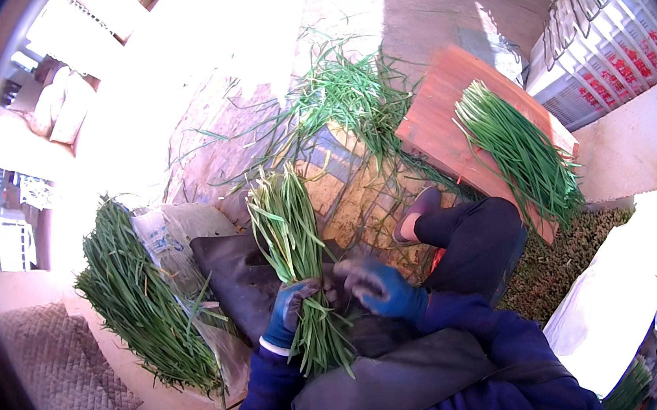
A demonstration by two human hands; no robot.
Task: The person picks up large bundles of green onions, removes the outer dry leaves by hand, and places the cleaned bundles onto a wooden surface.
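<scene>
A bunch of garlic chives [292, 240] stands over my lap, its pale ends up and its green leaf tips hanging down. My left hand [295, 307], in a blue and grey glove, is closed around the lower part of the bunch. Just right of it is my right hand [384, 288], gloved the same way; motion smears its fingers, and I cannot tell whether they touch the stalks. Dark apron cloth [393, 380] covers my lap. On my left lies a big heap of chives [144, 302], partly wrapped in a clear plastic sheet [182, 243].
Ahead, loose green leaves [350, 96] are strewn over the floor. To the right, a reddish wooden board [446, 114] bears a neat pile of chives [517, 151]. White plastic crates [607, 59] stand beyond it. Grey quilted matting [60, 373] lies at the far left.
</scene>
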